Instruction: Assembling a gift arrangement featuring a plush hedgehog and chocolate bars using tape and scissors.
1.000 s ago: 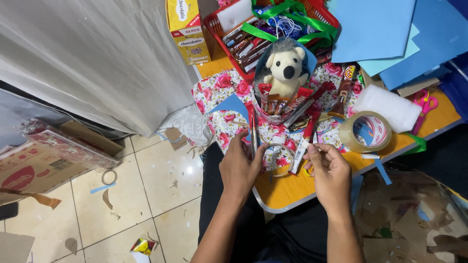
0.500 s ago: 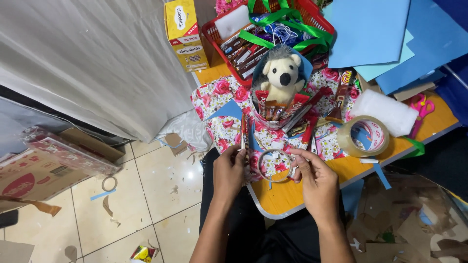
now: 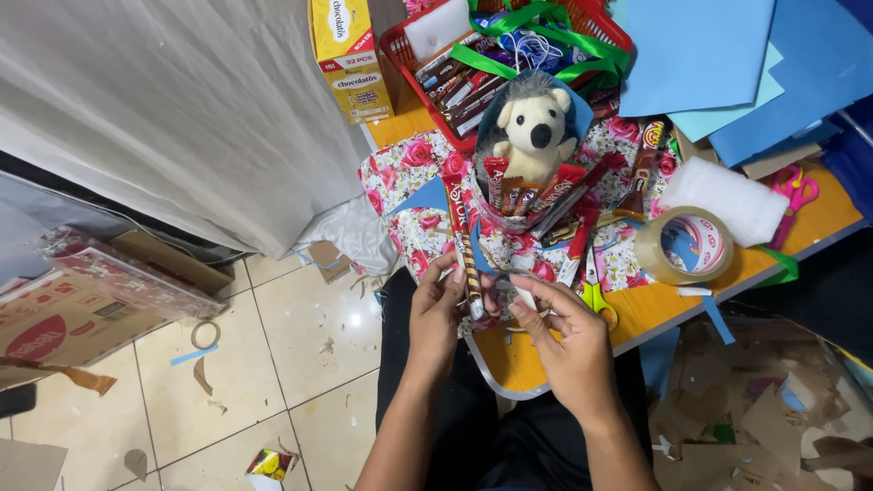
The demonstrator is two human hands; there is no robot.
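Pale floor tiles (image 3: 291,336) fill the lower left, littered with scraps of tape and paper, and a flattened brown cardboard box (image 3: 55,323) lies at the far left under a roll of clear floral wrapping film (image 3: 127,273). A grey curtain (image 3: 182,109) hangs above them. Further right stands a yellow cardboard snack carton (image 3: 346,55), at the edge of a low orange table (image 3: 527,359).

The person's left hand (image 3: 436,318) is closed around a thin brown-and-white striped wafer stick (image 3: 470,273), thumb and fingers pinching it near its lower end, upright beside the bouquet. That bouquet is a rose-printed paper wrap (image 3: 409,195) spread on the table, holding a cream plush hedgehog toy (image 3: 532,127) above a fan of red and brown chocolate bars (image 3: 536,191). The right hand (image 3: 568,341) sits just beside the left, its fingers curled at the base of the bouquet; whether they pinch a piece of clear tape there cannot be told.

Behind the toy sits a red plastic basket (image 3: 409,59) of wrapped sweets and green ribbon. Right of the hands lie yellow-handled scissors (image 3: 596,295), then a roll of clear packing tape (image 3: 684,244), a white foam block (image 3: 727,195), pink-handled scissors (image 3: 796,195) and sheets of blue paper (image 3: 718,55). Torn cardboard pieces (image 3: 773,409) cover the floor at the lower right.
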